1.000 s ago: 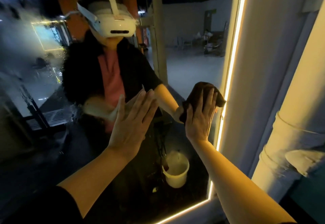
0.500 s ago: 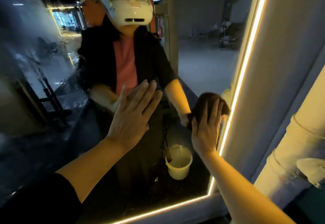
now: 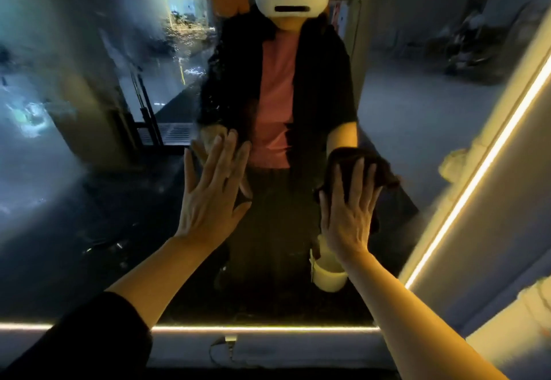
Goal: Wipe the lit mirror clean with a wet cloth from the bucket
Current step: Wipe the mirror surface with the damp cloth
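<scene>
The lit mirror fills the view, framed by a glowing strip along its bottom and right edge. Its left part is streaked and wet. My right hand presses a dark cloth flat against the glass with straight fingers, low in the mirror's middle right. My left hand lies flat on the glass beside it, fingers spread. A pale bucket shows only as a reflection, partly behind my right wrist.
The mirror reflects a person in a white headset, pink top and black jacket. A pale wall panel and a white pipe stand at the right. A ledge runs under the mirror's lower light strip.
My right hand slid the cloth down and leftward, away from the mirror's lit right edge. The view tipped down, bringing the bottom light strip into sight. My left hand stayed flat on the glass.
</scene>
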### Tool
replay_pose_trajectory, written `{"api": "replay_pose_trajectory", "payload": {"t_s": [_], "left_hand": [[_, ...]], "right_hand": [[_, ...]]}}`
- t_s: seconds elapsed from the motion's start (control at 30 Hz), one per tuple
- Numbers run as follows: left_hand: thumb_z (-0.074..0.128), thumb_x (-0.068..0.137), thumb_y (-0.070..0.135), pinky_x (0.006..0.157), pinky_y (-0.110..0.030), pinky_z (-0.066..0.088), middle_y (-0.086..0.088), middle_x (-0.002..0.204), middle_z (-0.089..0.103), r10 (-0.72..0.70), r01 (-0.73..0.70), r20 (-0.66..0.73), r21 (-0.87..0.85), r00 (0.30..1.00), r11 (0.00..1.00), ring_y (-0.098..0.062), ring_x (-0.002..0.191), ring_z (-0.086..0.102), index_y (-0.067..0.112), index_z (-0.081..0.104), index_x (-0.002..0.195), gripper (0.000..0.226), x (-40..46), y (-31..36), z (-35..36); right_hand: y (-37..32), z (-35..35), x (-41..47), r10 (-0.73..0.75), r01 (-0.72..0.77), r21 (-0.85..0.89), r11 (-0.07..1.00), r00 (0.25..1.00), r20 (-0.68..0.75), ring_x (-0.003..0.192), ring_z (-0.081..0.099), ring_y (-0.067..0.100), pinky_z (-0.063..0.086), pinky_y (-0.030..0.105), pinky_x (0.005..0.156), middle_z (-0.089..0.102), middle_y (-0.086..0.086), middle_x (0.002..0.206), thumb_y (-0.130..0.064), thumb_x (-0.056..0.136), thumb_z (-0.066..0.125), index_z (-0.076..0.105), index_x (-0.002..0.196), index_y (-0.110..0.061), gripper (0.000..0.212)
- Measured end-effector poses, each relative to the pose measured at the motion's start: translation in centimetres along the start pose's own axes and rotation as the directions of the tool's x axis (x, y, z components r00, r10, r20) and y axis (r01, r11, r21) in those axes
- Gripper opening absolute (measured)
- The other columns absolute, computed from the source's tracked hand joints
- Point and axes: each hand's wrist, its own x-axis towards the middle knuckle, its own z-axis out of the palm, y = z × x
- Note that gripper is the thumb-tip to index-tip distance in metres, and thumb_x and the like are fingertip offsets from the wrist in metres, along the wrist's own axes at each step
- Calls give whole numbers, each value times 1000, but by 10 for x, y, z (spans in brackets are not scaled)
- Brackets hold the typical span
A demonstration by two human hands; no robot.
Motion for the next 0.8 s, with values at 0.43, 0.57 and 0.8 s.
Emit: {"api": "replay_pose_trajectory", "payload": {"t_s": [0.43,0.57,0.8], "left_hand": [[65,90,44,118,-63,3,-12,164,3,92,-95,-173,-8,981,995,-31,151,5,7,8,156,95,22,-100,-37],[59,91,48,114,-68,13,-12,163,0,107,-112,-216,-10,971,994,-31,151,3,9,6,156,93,30,-139,-51],[47,91,61,119,-61,0,-14,164,3,126,-120,-201,45,972,992,-29,152,0,6,12,156,92,48,-191,-66]], "right_hand": [[-117,26,23,-65,62,-126,990,998,-19,150,-19,28,-16,44,121,-21,6,163,-46,103,27,-10,157,-25,69],[-142,22,47,-68,57,-157,986,996,-64,150,-18,27,-11,46,120,-2,12,163,-47,103,30,7,156,-18,65],[-205,11,102,94,-96,4,995,973,-210,151,1,39,11,59,121,0,16,163,-44,105,28,-23,153,-28,72]]}}
